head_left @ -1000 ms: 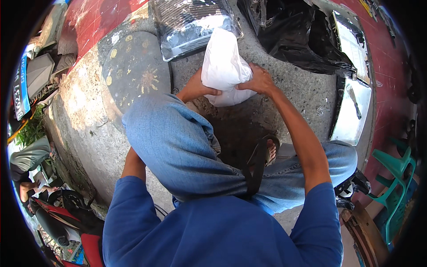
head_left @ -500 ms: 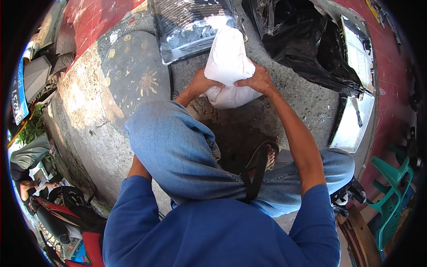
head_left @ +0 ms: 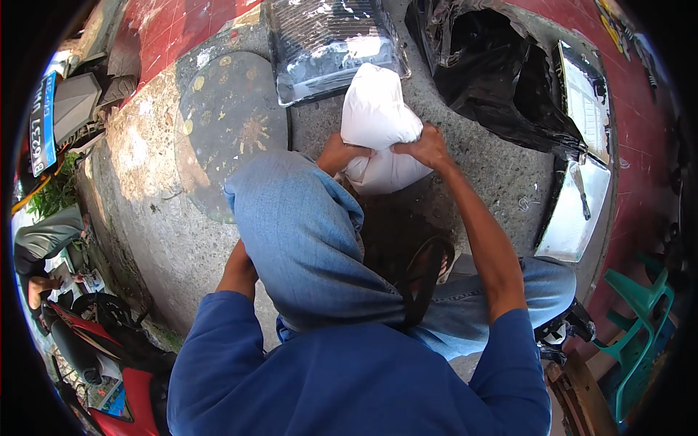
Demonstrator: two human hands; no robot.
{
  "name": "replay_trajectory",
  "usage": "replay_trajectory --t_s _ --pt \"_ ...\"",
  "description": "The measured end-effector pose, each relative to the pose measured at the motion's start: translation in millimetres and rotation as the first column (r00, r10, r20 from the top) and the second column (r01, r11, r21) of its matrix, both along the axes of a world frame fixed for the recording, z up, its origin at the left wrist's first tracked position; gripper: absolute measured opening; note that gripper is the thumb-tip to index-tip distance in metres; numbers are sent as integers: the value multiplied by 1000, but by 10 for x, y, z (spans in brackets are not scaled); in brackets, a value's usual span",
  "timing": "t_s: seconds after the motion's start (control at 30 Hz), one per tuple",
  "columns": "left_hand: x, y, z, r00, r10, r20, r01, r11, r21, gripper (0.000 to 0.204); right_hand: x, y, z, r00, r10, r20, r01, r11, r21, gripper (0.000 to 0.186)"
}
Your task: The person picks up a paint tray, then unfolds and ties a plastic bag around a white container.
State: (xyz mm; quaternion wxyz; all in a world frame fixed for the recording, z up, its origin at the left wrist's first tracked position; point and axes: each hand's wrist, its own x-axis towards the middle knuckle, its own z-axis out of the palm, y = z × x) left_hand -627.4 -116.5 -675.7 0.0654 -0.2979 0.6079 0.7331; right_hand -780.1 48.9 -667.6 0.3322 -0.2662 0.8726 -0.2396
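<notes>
Between my hands stands a plump white bag [head_left: 372, 102], pinched in at its waist, with its rounded upper part rising beyond my fingers. My left hand [head_left: 339, 154] grips the waist from the left, partly hidden behind my raised knee. From the right, my right hand [head_left: 427, 147] closes on the same waist, thumb pressed inward. The bag's lower bulge [head_left: 385, 174] hangs or rests over the dark patch of ground; whether it touches cannot be made out. What fills the bag is hidden.
A ribbed, paint-smeared tray [head_left: 334, 54] lies just beyond the bag. An open black plastic bag [head_left: 502, 80] sits at the far right, beside white panels [head_left: 574, 211] with a brush-like tool [head_left: 581, 190]. Green plastic chairs [head_left: 640, 298] stand right; a red motorcycle [head_left: 138, 396] and another person [head_left: 47, 247] are left.
In the picture, the bag and both hands sit slightly lower and to the right, as the surroundings shift too. Both hands keep their hold on the bag's waist.
</notes>
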Motion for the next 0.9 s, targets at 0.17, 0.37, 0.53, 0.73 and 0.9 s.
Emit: replay_trajectory --t_s 0.17,0.37,0.53,0.73,0.9 --pt "-19 -113 83 998 -33 50 18 960 279 61 6 10 162 964 38 265 -24 998 -58 72" --pt "32 -87 60 999 -36 -33 43 967 251 59 4 -67 295 855 4 518 128 968 -218 69" --pt "26 -125 98 975 -96 -199 142 962 233 68 0 -130 303 851 24 525 109 969 -221 76" --pt "-39 -128 3 975 -110 -194 154 961 230 71 20 -198 214 870 32 492 117 956 -268 76" --pt "-71 -30 5 985 -2 -171 53 954 294 59 23 -240 308 935 -6 354 91 970 -225 66"
